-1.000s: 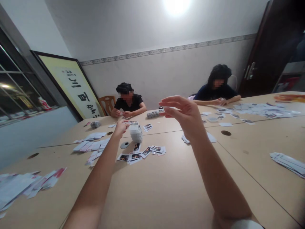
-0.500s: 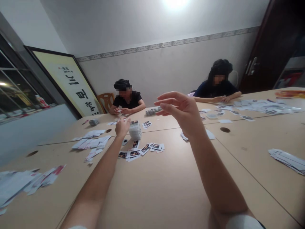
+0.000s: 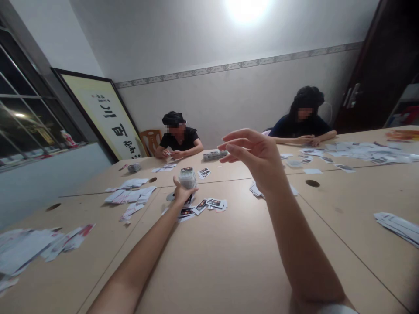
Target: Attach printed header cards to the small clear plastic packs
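Observation:
My left hand (image 3: pixel 183 192) is at the near side of a tall stack of clear packs (image 3: pixel 187 176), its thumb up along the left and its fingers across the lower front. It appears to grip the stack low down, and its palm side is partly hidden. A printed card (image 3: pixel 186 169) lies on top of the stack. Several loose printed cards (image 3: pixel 214 203) are spread on the table just in front and to the right. My right hand (image 3: pixel 258 159) is raised over the table, fingers curved and apart from the thumb, with nothing visible between them.
White paper piles (image 3: pixel 131 195) lie to the left, with more (image 3: pixel 26 248) near the left edge. A paper stack (image 3: pixel 396 226) is at the right. Two people sit across the table (image 3: pixel 222 261), cards in front of them. Round holes (image 3: pixel 312 183) pierce the tabletop.
My left hand has come from the upper left of the stack down to its near, lower side. My right hand keeps nearly the same raised pose. The view has shifted slightly.

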A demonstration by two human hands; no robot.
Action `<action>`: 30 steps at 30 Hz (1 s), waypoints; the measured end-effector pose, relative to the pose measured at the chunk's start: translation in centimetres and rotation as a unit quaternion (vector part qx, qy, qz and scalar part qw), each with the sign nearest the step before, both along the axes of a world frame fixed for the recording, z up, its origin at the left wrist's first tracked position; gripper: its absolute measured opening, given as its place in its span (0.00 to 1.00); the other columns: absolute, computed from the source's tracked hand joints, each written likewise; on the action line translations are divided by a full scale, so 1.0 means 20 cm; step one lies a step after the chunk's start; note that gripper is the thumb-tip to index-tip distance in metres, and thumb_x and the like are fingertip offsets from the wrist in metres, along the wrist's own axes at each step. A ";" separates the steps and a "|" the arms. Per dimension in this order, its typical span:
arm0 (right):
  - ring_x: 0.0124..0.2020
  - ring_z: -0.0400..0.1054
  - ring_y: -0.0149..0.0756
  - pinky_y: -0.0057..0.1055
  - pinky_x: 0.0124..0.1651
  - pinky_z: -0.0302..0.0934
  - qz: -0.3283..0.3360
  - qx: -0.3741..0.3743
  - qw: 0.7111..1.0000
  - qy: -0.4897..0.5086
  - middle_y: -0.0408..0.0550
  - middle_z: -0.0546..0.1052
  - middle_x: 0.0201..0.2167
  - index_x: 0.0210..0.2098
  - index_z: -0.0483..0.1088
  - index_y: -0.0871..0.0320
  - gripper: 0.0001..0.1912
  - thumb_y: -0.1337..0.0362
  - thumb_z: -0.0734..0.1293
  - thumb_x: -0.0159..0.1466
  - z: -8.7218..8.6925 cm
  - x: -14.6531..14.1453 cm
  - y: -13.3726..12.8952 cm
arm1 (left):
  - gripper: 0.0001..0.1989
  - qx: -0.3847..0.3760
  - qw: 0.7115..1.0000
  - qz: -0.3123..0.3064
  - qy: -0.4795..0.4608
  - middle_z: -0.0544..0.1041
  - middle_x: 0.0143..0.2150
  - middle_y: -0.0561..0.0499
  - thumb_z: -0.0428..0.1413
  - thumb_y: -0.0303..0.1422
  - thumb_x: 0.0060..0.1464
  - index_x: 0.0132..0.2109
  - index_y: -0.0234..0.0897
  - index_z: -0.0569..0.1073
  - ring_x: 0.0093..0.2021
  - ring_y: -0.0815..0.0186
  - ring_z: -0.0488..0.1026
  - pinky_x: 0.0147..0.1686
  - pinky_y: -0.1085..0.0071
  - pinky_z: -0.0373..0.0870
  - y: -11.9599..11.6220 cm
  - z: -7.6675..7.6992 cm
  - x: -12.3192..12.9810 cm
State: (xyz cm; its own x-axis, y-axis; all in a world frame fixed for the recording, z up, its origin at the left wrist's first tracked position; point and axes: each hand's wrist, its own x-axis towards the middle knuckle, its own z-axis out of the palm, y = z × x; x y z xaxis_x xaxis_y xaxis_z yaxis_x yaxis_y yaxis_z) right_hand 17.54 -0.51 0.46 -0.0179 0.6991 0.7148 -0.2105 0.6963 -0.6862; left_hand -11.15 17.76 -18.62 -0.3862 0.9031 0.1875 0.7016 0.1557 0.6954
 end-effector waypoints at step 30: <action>0.31 0.80 0.36 0.36 0.37 0.77 -0.101 0.027 0.994 -0.007 0.41 0.82 0.34 0.38 0.77 0.51 0.05 0.59 0.74 0.63 0.03 0.10 -0.04 | 0.23 -0.076 0.989 0.092 0.092 0.70 0.63 0.41 0.59 0.39 0.64 0.63 0.37 0.69 0.60 0.52 0.72 0.57 0.48 0.72 0.36 0.13 0.01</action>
State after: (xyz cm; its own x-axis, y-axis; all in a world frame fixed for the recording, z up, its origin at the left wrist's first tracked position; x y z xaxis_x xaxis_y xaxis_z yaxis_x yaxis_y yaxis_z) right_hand 19.58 -1.36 1.07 0.1088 0.6502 0.7519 -0.0529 0.7591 -0.6488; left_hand -11.04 25.00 -16.01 -0.5186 0.8439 0.1370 0.7643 0.3858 0.5167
